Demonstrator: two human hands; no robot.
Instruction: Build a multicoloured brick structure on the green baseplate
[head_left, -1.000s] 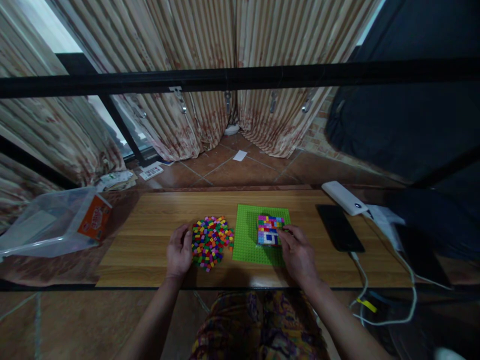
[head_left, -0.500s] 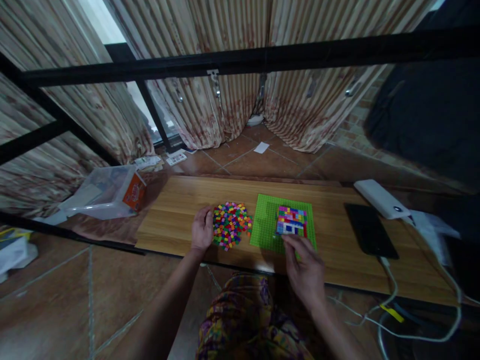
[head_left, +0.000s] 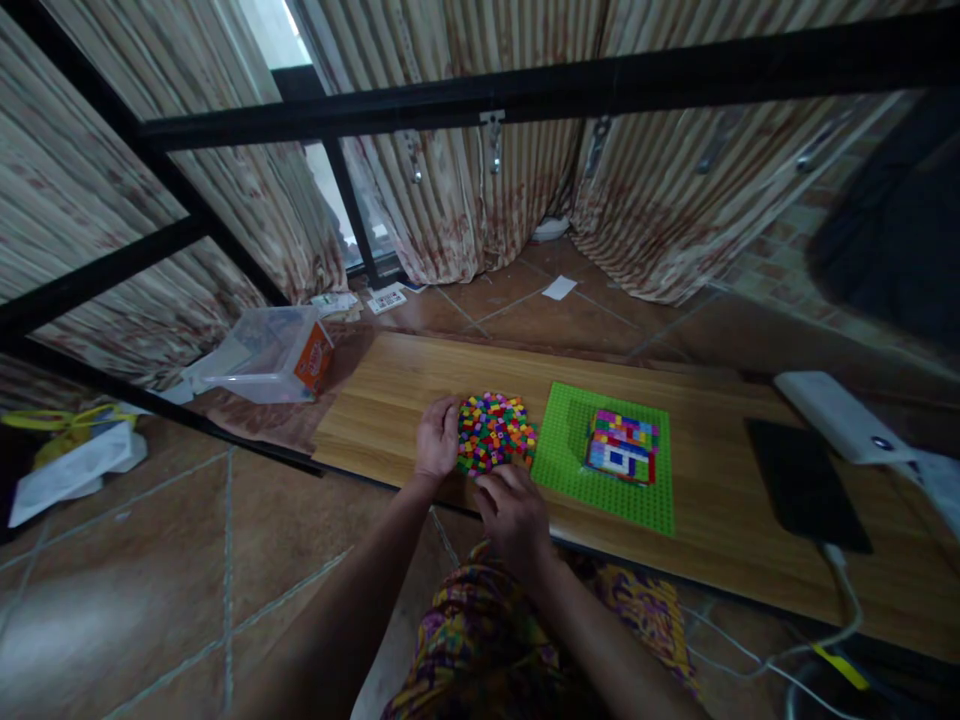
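A pile of small multicoloured toy bricks [head_left: 495,430] lies on the wooden board. My left hand [head_left: 438,437] rests against the left side of the pile, fingers stretched out along it and holding nothing visible. At the pile's front edge, my right hand [head_left: 516,510] has its fingers curled together at the bricks; whatever is between the fingertips is hidden. Right of the pile lies a green studded baseplate [head_left: 559,455]. On it stands a block of built-up bricks [head_left: 622,447] in many colours, with white, blue and red parts at the front.
The wooden board [head_left: 397,400] also holds a black phone [head_left: 806,485] on a cable and a white power bank [head_left: 829,415] at the right. A clear plastic box [head_left: 262,350] sits beyond the left end. A black metal rail [head_left: 450,110] crosses before curtains.
My right hand has moved left from the brick build on the baseplate to the front of the loose pile. My left hand stays beside the pile. The view has shifted left.
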